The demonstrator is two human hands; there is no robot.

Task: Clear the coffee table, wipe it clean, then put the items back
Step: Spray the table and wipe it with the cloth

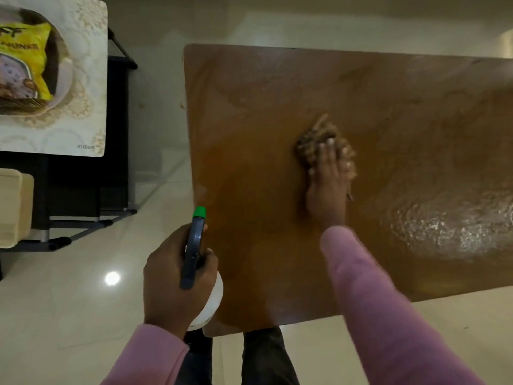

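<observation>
A spray bottle (193, 245) is gripped by the left hand (177, 276) just off the near left corner of the coffee table (249, 162), over open floor (83, 301). Farther in, a cloth (316, 137) is pressed flat under the straight fingers of the right hand (329, 184), well apart from every edge.

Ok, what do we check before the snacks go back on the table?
1. Coffee table cleared: ok, only the cloth lies on it.
2. Right hand presses the cloth: ok.
3. Left hand grips the spray bottle: ok.
4. Dry everywhere: not ok, a wet patch shines at the right.
5. Yellow snack packet set aside at the left: ok.
6. Table's right end wiped: cannot tell, out of frame.
</observation>
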